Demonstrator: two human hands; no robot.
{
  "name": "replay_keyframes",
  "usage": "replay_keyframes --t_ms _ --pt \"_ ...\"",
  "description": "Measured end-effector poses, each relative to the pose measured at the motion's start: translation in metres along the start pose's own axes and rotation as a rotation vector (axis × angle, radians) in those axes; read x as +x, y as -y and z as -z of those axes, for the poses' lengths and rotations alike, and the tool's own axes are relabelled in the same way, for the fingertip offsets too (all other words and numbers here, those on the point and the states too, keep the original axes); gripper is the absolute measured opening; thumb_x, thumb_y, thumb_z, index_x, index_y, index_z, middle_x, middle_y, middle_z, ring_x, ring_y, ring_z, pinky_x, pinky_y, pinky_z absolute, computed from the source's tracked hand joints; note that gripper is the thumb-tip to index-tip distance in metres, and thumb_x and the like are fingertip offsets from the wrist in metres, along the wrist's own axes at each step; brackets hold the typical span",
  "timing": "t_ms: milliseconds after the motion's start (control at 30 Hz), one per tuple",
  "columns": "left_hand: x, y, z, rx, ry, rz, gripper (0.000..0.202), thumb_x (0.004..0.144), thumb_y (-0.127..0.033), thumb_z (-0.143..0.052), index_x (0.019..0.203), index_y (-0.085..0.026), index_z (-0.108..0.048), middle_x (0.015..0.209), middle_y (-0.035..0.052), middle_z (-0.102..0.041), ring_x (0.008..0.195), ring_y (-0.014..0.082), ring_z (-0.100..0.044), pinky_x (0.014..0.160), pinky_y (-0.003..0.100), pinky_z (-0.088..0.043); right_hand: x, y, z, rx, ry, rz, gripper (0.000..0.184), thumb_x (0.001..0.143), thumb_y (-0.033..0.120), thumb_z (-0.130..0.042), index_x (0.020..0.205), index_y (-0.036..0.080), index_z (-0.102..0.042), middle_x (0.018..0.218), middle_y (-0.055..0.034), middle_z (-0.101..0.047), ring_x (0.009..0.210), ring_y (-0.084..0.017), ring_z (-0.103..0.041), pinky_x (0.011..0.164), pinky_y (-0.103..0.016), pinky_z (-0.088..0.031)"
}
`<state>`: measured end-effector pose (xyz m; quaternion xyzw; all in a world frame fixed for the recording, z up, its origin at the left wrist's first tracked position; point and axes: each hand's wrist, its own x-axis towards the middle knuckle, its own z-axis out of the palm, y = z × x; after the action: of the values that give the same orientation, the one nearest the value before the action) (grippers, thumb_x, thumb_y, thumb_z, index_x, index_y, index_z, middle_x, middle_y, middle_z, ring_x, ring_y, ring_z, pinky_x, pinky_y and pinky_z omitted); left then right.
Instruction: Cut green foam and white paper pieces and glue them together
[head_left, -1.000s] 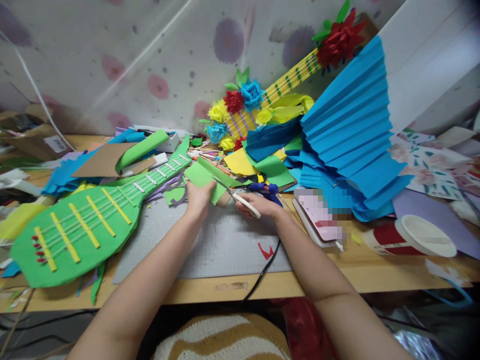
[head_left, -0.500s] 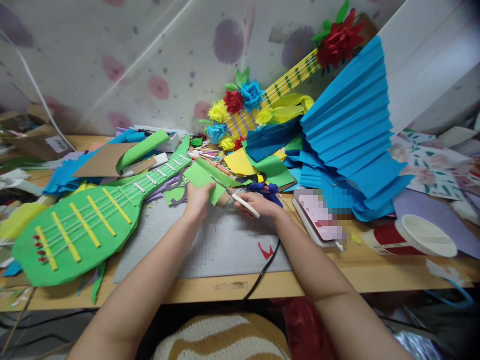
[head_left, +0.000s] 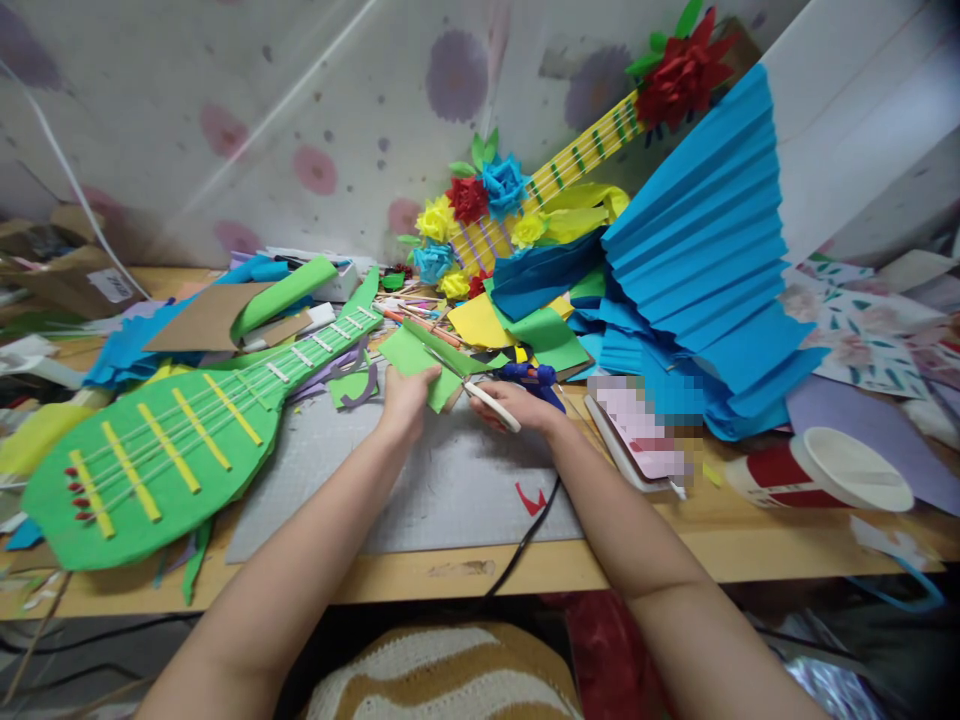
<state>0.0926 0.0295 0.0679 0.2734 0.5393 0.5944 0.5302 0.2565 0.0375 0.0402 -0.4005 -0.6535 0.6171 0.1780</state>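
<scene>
My left hand [head_left: 407,402] grips a sheet of light green paper [head_left: 409,352] by its near edge, over the grey cutting mat [head_left: 322,510]. White-handled scissors [head_left: 493,405] are held in my right hand [head_left: 525,408], their blades pointing left and lying across the paper. Whether the blades are parted is too small to tell. Just beyond my right hand lies a blue glue gun [head_left: 529,375]. To the left rests a green paper lute [head_left: 172,440] with yellow strips and white strings. A curved purple paper scrap [head_left: 361,388] is near my left hand.
A flower-covered yellow paper guitar [head_left: 577,165] leans at the back, beside a pleated blue paper fan [head_left: 705,250]. On the right are a pink phone-like object [head_left: 637,425] and a tipped paper cup [head_left: 817,470]. A black cable [head_left: 525,545] crosses the mat's front edge.
My left hand has shifted slightly right with the green paper, closer to the scissors. My right hand stays in nearly the same place.
</scene>
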Motion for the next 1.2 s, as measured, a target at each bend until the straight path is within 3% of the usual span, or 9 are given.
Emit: replay_keyframes --t_ms 367,633,800,1033,1200 --pt "0.0 -0.003 0.0 -0.018 0.017 -0.002 0.03 0.049 -0.013 -0.066 0.079 -0.015 -0.061 0.087 0.0056 -0.069 0.078 0.0197 -0.065 0.069 0.03 -0.051 -0.002 0.007 -0.003 -0.074 -0.062 -0.002 0.042 0.069 0.055 -0.058 0.066 0.019 -0.039 0.046 0.0073 -0.042 0.036 -0.005 -0.04 0.034 -0.017 -0.03" --pt "0.001 -0.004 -0.001 0.005 0.023 -0.006 0.03 0.05 -0.015 -0.067 0.079 -0.015 -0.061 0.091 0.0078 -0.069 0.083 0.0223 -0.064 0.071 0.031 -0.051 0.0 0.006 -0.002 -0.062 -0.039 0.026 0.046 0.069 0.06 -0.057 0.064 0.019 -0.037 0.044 0.008 -0.04 0.034 -0.005 -0.038 0.033 -0.018 -0.029" --pt "0.007 -0.008 0.005 0.119 0.028 -0.128 0.037 0.05 -0.016 -0.068 0.085 -0.014 -0.059 0.093 0.0085 -0.067 0.084 0.0214 -0.064 0.074 0.032 -0.05 -0.001 0.003 0.0 -0.012 0.012 0.073 0.047 0.073 0.063 -0.051 0.067 0.019 -0.036 0.047 0.0076 -0.04 0.038 -0.005 -0.037 0.036 -0.018 -0.029" --pt "0.024 -0.048 0.032 0.403 0.128 -0.289 0.044 0.052 -0.016 -0.066 0.096 -0.015 -0.058 0.09 0.0058 -0.066 0.081 0.0206 -0.063 0.077 0.032 -0.05 -0.011 0.021 0.006 -0.054 0.171 0.104 0.052 0.074 0.071 -0.04 0.07 0.019 -0.041 0.049 0.0038 -0.044 0.043 -0.008 -0.04 0.043 -0.025 -0.031" --pt "0.03 -0.084 0.047 0.612 0.122 -0.337 0.033 0.052 -0.02 -0.066 0.083 -0.012 -0.064 0.076 0.0048 -0.065 0.07 0.0211 -0.062 0.066 0.03 -0.05 0.0 0.043 0.006 -0.056 0.212 0.119 0.054 0.077 0.071 -0.036 0.073 0.017 -0.042 0.05 0.0038 -0.044 0.044 -0.008 -0.042 0.042 -0.023 -0.031"
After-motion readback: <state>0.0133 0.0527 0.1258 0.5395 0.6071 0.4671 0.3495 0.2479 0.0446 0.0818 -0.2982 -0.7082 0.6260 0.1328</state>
